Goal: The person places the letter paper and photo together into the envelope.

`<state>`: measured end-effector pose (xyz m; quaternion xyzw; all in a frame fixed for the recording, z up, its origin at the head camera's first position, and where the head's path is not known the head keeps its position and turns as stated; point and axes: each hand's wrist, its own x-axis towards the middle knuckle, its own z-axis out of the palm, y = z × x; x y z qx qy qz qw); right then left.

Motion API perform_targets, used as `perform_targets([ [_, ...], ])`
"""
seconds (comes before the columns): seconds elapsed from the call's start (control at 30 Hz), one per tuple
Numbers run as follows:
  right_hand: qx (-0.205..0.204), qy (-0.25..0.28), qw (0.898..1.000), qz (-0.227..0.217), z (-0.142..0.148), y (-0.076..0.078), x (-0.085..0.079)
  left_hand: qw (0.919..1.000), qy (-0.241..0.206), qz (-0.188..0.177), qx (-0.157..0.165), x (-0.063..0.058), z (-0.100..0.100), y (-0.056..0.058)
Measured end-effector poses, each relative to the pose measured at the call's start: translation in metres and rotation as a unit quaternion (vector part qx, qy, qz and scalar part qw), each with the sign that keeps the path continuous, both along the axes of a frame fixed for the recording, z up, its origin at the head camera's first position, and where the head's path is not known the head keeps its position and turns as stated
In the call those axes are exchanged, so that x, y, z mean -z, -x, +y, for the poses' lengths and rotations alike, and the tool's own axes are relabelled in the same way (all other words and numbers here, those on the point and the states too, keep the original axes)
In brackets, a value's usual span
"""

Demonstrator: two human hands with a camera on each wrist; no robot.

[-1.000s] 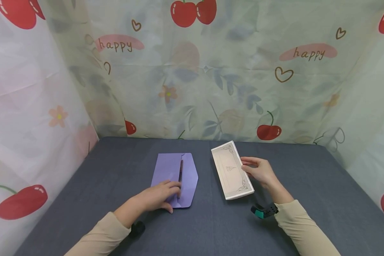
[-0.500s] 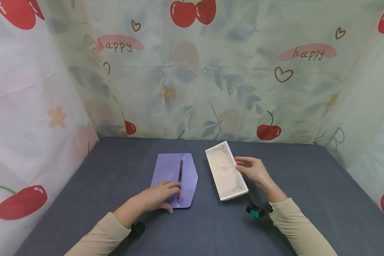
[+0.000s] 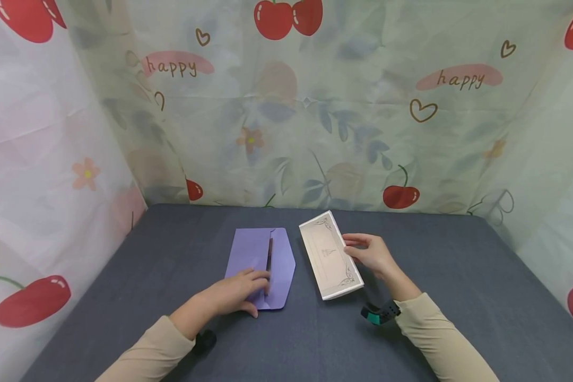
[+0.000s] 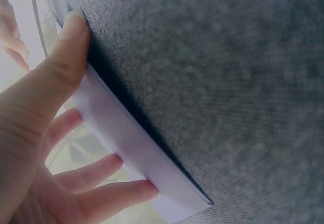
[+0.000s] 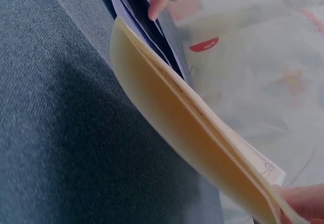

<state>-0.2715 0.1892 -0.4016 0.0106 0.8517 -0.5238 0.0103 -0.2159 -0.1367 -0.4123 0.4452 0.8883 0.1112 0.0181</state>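
Observation:
A purple envelope (image 3: 250, 246) lies on the dark table with its pointed flap folded out to the right and its mouth gaping. My left hand (image 3: 236, 292) rests on it, fingertips at the mouth; in the left wrist view the spread fingers touch the envelope (image 4: 131, 128) and the thumb lies along its edge. Just right of the flap, my right hand (image 3: 374, 257) pinches a cream folded card (image 3: 329, 254) with scrollwork corners by its right long edge. The right wrist view shows the tilted card (image 5: 172, 118) end-on, its layers slightly apart. Most right fingers are hidden behind it.
A dark grey cloth (image 3: 286, 345) covers the table. Behind and at both sides hang printed curtains (image 3: 310, 148) with cherries and flowers. A black-and-green wrist strap (image 3: 382, 313) is at the right wrist, a dark device (image 3: 204, 342) at the left.
My right hand has moved left with the folded card, bringing it closer to the envelope's flap. The left hand and the envelope have stayed in place.

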Motion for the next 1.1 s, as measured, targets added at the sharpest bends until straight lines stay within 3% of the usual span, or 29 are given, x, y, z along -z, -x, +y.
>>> perform_targets([
  [1.1,-0.024,0.031,0.999,-0.018,-0.028,0.001,0.003,0.9996,0.014,-0.017,-0.015,0.0,0.002,0.0],
])
